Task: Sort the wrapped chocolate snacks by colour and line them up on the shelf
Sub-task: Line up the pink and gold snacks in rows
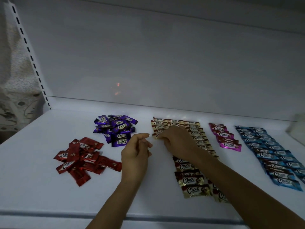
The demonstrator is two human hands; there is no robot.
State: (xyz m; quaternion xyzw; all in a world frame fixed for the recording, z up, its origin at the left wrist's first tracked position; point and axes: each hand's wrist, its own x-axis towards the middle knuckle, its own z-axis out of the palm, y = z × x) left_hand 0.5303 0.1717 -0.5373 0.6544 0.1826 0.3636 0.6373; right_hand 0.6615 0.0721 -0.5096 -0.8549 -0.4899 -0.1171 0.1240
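Wrapped chocolate snacks lie on the white shelf point(33, 187), grouped by colour. A loose red pile point(82, 160) sits at the left, and a loose purple pile point(115, 129) lies behind it. Gold snacks point(193, 182) run in rows down the middle. To their right are a short pink row point(226, 138) and two long blue rows point(272, 156). My right hand point(176, 141) lies on the gold rows, its fingertips on a gold snack at the left edge. My left hand point(135, 156) hovers between the red pile and the gold rows, its fingers loosely curled and holding nothing.
A slotted white upright point(28, 50) stands at the shelf's back left corner. The shelf's back wall point(165, 63) is plain and glossy. A pale object point(297, 128) shows at the right edge. The shelf's front lip point(49, 214) runs along the bottom.
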